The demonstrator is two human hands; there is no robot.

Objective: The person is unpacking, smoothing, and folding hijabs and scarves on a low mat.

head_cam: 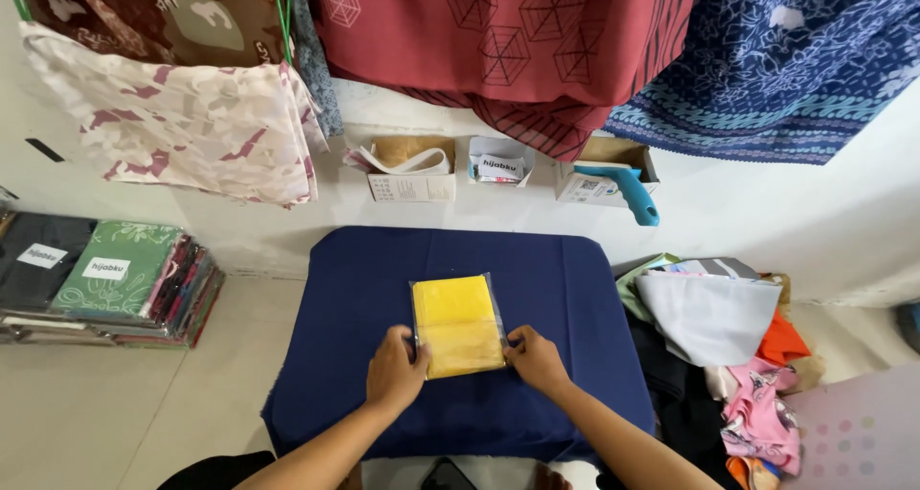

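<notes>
A folded yellow cloth in a clear plastic sleeve (457, 323) lies flat on a small table covered with dark blue fabric (565, 289). My left hand (396, 370) grips the packet's lower left edge, fingers curled onto it. On the opposite side, my right hand (535, 359) pinches the lower right edge. Both forearms reach in from the bottom of the view.
Patterned fabrics hang on the wall above. Three small open boxes (412, 169) are fixed to the wall, one holding a light blue handled tool (628, 191). A stack of packaged cloths (105, 279) sits on the floor at left; a heap of loose fabrics (728, 346) lies at right.
</notes>
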